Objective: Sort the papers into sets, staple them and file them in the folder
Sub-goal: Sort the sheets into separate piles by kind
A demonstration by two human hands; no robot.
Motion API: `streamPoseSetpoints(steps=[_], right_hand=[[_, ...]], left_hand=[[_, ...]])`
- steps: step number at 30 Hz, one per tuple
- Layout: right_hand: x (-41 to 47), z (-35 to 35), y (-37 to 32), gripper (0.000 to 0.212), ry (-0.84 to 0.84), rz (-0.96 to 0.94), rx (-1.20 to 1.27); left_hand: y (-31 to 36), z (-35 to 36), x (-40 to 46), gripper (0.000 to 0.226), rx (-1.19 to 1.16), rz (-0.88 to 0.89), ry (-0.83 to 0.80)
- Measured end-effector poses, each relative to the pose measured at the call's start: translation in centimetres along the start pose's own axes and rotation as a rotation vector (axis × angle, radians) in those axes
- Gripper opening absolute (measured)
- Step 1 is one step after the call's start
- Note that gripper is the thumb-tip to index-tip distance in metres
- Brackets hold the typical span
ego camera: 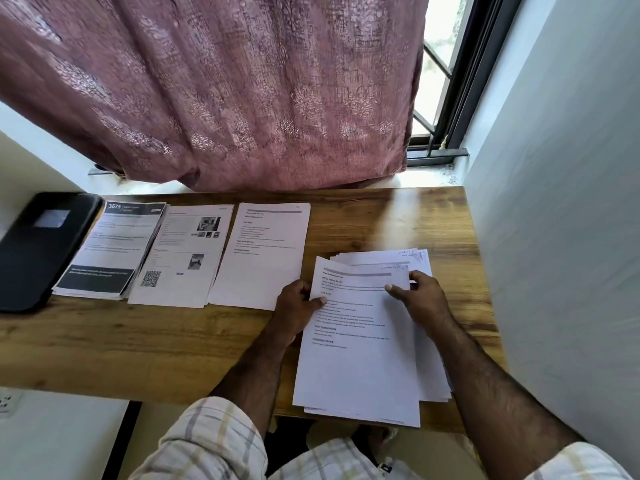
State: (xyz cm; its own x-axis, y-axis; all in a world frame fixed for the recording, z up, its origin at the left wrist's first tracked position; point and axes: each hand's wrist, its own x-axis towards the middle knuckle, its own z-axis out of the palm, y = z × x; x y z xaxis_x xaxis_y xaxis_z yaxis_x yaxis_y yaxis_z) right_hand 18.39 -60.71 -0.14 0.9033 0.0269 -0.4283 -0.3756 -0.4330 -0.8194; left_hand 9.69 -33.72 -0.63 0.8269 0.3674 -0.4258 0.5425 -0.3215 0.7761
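A loose stack of printed papers [363, 368] lies at the right front of the wooden table [138, 348]. My left hand [298, 306] pinches the left edge of the top sheet. My right hand [420, 299] grips the same sheet's upper right corner, lifting it slightly off the stack. Three sorted piles lie in a row further back: one with a dark "3675" header [110, 247], one with photos and a QR code [183, 254], and one of plain text [263, 254]. A black folder [38, 247] lies shut at the far left. No stapler is visible.
A maroon curtain [225, 91] hangs over the table's back edge. A window frame [460, 81] and a white wall [561, 202] bound the right side. Bare wood shows at the front left and back right of the table.
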Motion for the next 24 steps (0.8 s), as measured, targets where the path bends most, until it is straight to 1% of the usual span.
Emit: streamPoseSetpoints(steps=[2, 3, 5, 7, 9, 11, 12, 13, 14, 15, 16, 18, 19, 20, 22, 23, 24], right_hand=[[0.1, 0.0, 0.3, 0.022, -0.011, 0.021, 0.027], [0.0, -0.1, 0.4, 0.018, -0.015, 0.037, 0.095], [-0.2, -0.5, 0.1, 0.019, -0.054, 0.087, 0.36], [-0.6, -1.1, -0.8, 0.027, -0.13, 0.155, 0.618], [-0.9, -1.4, -1.5, 0.031, -0.196, 0.182, 0.724], [-1.1, -1.2, -1.8, 0.03, -0.229, 0.189, 0.717], [-1.0, -0.9, -1.7, 0.023, -0.235, 0.192, 0.66], [-1.2, -0.6, -1.8, 0.013, -0.227, 0.188, 0.571], [-1.3, -0.2, -1.8, 0.019, -0.175, 0.157, 0.429], [-1.2, 0.1, -1.5, 0.032, -0.088, 0.102, 0.271], [-1.2, 0.4, -1.3, 0.037, 0.018, 0.035, 0.126], [-1.3, 0.5, -0.8, 0.028, 0.22, -0.088, -0.186], [-1.3, 0.3, -0.6, 0.026, 0.263, -0.137, -0.37], [-1.2, 0.2, -0.2, 0.036, 0.263, -0.176, -0.531], [-1.0, -0.1, 0.5, 0.065, 0.238, -0.24, -0.802], [-1.0, -0.1, 0.8, 0.075, 0.232, -0.255, -0.896], [-0.9, -0.1, 1.1, 0.079, 0.228, -0.255, -0.95]], left_hand=[[0.3, 0.2, -0.3, 0.028, 0.001, 0.039, -0.004], [0.6, 0.2, -0.5, 0.03, -0.014, 0.055, 0.005], [1.4, -0.1, -0.9, 0.037, -0.071, 0.069, 0.029], [2.2, -0.7, -1.2, 0.046, -0.143, 0.052, 0.022], [2.9, -1.5, -1.3, 0.05, -0.256, 0.021, -0.068], [2.9, -1.9, -1.5, 0.046, -0.339, -0.002, -0.249], [2.9, -2.0, -1.7, 0.041, -0.319, -0.005, -0.326], [2.6, -2.0, -1.9, 0.036, -0.275, -0.004, -0.364], [2.3, -2.0, -2.0, 0.034, -0.236, -0.007, -0.362], [1.9, -2.0, -2.1, 0.035, -0.223, -0.007, -0.341], [1.5, -2.2, -1.9, 0.037, -0.228, -0.014, -0.302], [0.8, -2.7, -1.4, 0.038, -0.261, -0.065, -0.194], [0.6, -3.2, -1.1, 0.035, -0.263, -0.1, -0.138], [0.3, -3.5, -0.8, 0.032, -0.259, -0.128, -0.101], [-0.3, -4.0, -0.4, 0.032, -0.248, -0.157, -0.092], [-0.6, -4.1, -0.3, 0.034, -0.244, -0.162, -0.093], [-0.7, -4.2, -0.3, 0.036, -0.246, -0.171, -0.091]])
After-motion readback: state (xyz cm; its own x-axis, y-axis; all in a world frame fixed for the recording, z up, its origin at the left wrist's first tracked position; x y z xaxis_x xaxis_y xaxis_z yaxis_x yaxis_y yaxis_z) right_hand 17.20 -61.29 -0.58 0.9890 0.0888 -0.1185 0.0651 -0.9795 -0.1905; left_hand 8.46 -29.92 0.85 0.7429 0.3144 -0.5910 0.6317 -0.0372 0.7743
